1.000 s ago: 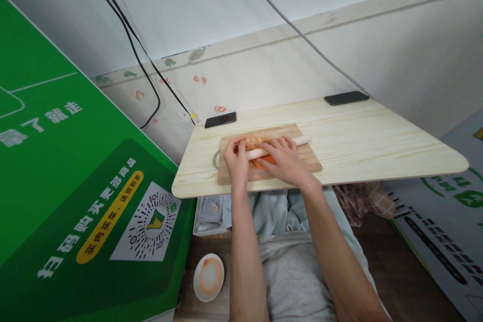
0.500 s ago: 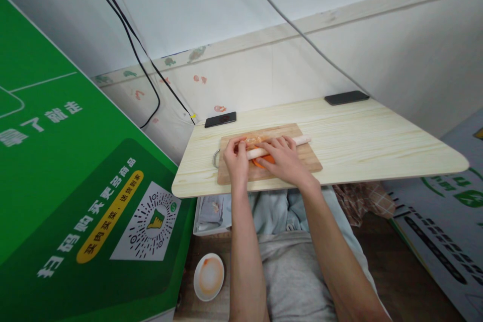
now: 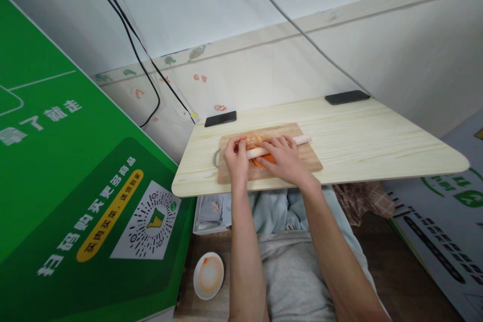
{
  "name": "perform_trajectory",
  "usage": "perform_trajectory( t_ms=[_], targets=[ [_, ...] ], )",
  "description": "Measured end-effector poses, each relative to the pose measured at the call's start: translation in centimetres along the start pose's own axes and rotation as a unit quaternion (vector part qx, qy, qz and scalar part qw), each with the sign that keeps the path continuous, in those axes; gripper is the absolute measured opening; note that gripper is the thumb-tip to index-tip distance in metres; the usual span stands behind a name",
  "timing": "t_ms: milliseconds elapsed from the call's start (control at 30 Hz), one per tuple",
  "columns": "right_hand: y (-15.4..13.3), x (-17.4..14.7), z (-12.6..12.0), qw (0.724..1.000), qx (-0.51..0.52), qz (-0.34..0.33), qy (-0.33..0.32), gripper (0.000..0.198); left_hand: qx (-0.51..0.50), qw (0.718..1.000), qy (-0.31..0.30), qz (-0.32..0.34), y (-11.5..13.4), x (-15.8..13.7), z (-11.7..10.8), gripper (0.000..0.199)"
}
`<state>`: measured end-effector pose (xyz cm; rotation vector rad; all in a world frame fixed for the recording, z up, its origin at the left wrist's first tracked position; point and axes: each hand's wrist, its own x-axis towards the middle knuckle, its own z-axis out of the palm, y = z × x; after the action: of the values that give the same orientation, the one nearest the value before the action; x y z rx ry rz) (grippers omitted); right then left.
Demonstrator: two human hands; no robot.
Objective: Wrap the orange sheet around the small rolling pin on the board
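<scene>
A pale rolling pin [image 3: 303, 139] lies slanted across a wooden cutting board [image 3: 310, 159]. My right hand [image 3: 281, 157] is draped over the pin, its fingers on the far side and its thumb on the near side. Beneath that hand shows part of a flat orange piece [image 3: 260, 162], perhaps dough. My left hand [image 3: 236, 155] is closed at the pin's left end with the fingertips pinched; what they hold is hidden. Just behind the pin sits a shiny, lumpy orange mass [image 3: 256, 139], too small to identify, touching or close to the left fingertips.
Two dark phones lie at the table's back edge, one on the left [image 3: 221, 118] and one on the right [image 3: 347, 97]. A metal handle [image 3: 216, 158] sticks out left of the board. Below stands a white bowl [image 3: 209, 275] with orange residue. A green panel [image 3: 94, 186] borders the left side.
</scene>
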<state>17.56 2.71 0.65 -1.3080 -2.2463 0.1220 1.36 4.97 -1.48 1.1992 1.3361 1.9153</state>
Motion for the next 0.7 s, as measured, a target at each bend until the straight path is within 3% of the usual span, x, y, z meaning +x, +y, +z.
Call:
perform_trajectory(
  t_ms=[700],
  targets=[
    [-0.08,0.15,0.03,1.000,-0.005,0.002,0.004,0.040,0.010,1.000,-0.012,0.006,-0.43,0.09,-0.15,0.016]
  ],
)
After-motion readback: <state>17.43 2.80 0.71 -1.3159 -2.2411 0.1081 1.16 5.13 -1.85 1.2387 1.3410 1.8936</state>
